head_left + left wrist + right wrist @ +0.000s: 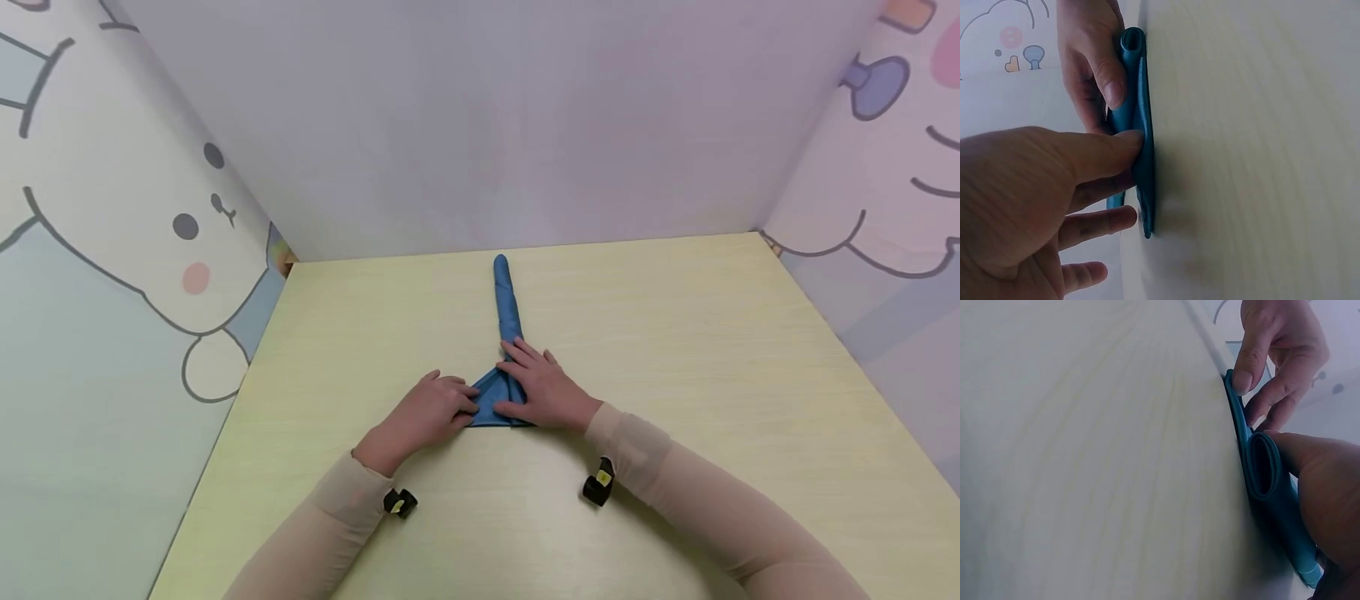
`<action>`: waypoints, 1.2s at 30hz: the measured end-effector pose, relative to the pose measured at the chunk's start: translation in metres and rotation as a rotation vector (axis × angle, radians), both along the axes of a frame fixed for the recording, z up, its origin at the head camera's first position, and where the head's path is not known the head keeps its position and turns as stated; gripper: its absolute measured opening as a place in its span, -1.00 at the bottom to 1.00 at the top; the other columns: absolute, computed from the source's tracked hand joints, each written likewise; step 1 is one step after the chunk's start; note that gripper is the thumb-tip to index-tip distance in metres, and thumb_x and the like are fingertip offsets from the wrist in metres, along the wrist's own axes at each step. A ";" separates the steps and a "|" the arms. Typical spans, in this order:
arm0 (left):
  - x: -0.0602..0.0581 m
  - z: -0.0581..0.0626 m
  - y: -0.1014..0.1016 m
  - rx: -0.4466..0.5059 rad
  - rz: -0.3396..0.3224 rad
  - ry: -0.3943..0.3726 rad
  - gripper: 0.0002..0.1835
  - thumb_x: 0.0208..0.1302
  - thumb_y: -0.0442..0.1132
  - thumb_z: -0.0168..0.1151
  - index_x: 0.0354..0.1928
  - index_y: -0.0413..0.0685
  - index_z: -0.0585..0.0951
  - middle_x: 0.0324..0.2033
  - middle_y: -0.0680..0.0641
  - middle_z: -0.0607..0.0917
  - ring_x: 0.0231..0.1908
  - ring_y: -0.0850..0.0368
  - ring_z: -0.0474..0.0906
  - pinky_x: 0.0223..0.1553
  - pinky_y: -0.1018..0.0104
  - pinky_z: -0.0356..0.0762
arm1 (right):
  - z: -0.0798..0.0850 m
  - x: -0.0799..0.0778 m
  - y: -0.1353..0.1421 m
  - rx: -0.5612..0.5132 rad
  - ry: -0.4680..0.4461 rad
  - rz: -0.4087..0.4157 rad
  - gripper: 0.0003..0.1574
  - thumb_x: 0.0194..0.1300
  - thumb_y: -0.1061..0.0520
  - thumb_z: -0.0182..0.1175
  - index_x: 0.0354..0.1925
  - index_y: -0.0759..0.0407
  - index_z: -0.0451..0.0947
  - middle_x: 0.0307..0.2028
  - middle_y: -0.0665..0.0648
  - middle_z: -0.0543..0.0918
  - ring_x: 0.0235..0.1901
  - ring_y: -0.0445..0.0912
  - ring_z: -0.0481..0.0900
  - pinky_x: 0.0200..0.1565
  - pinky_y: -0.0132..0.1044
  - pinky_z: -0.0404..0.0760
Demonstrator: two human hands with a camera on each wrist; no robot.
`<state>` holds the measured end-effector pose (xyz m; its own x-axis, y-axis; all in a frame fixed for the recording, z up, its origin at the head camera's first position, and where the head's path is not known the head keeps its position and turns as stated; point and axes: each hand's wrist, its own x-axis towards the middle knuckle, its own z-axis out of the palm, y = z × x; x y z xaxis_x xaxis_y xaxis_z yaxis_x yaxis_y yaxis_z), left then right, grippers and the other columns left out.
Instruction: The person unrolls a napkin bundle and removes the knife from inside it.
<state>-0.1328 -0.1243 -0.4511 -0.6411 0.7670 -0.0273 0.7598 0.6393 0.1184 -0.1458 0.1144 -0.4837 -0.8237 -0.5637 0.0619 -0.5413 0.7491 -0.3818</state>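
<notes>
A blue cloth (491, 396) lies on the table, with a flat triangular part at the near left and a long narrow roll (506, 300) pointing away toward the wall. My right hand (547, 387) lies over the near part of the roll and grips it, fingers across the top and thumb at the near end. The roll's hollow end (1264, 465) faces the right wrist camera. My left hand (431, 408) pinches the left corner of the flat part. In the left wrist view its thumb (1113, 153) overlaps the cloth's edge while the lower fingers stand spread apart.
The pale wood-grain table (675, 333) extends around the cloth. A plain light wall (480, 133) stands at its far edge. Panels with cartoon drawings (150, 192) flank it left and right. Small black devices (597, 487) are strapped to both wrists.
</notes>
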 end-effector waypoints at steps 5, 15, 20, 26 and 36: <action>-0.001 -0.003 -0.002 -0.001 -0.009 0.013 -0.81 0.26 -0.16 0.29 -0.11 0.14 0.76 0.03 0.04 0.67 0.11 0.01 0.52 0.12 -0.20 0.35 | 0.001 0.000 0.001 -0.006 -0.002 -0.006 -0.08 0.21 -0.42 0.16 0.33 0.07 0.37 0.48 0.09 0.08 0.48 0.02 -0.15 0.24 0.34 0.08; -0.001 -0.004 -0.005 0.015 0.002 -0.030 -0.77 0.28 -0.13 0.28 -0.04 0.15 0.74 0.08 0.05 0.64 0.17 0.00 0.48 0.15 -0.20 0.32 | 0.009 0.001 0.009 -0.015 -0.047 -0.020 -0.06 0.19 -0.43 0.17 0.36 0.05 0.34 0.49 0.08 0.05 0.48 0.03 -0.13 0.27 0.31 0.07; -0.001 -0.005 -0.006 0.043 0.013 -0.047 -0.76 0.27 -0.14 0.30 -0.03 0.10 0.73 0.08 0.05 0.64 0.17 -0.01 0.48 0.15 -0.18 0.33 | 0.011 0.001 0.013 -0.027 -0.065 -0.015 -0.05 0.20 -0.42 0.17 0.37 0.05 0.32 0.49 0.08 0.03 0.47 0.04 -0.09 0.26 0.29 0.10; -0.004 -0.003 0.004 0.087 0.034 -0.040 -0.65 0.26 -0.04 0.31 0.02 -0.03 0.68 -0.01 0.01 0.67 0.10 0.04 0.50 0.12 -0.08 0.36 | 0.011 0.001 0.019 -0.055 -0.041 0.004 -0.06 0.21 -0.38 0.19 0.36 0.12 0.33 0.48 0.14 0.06 0.46 0.06 -0.05 0.23 0.29 0.18; -0.015 -0.010 0.026 -0.076 0.091 -0.068 -0.26 0.37 0.30 -0.06 0.46 0.09 0.22 0.45 0.05 0.16 0.45 -0.01 -0.02 0.20 -0.36 0.11 | 0.008 0.002 0.017 -0.041 -0.055 0.025 -0.03 0.23 -0.37 0.18 0.37 0.19 0.30 0.48 0.16 0.03 0.47 0.07 -0.11 0.29 0.19 0.15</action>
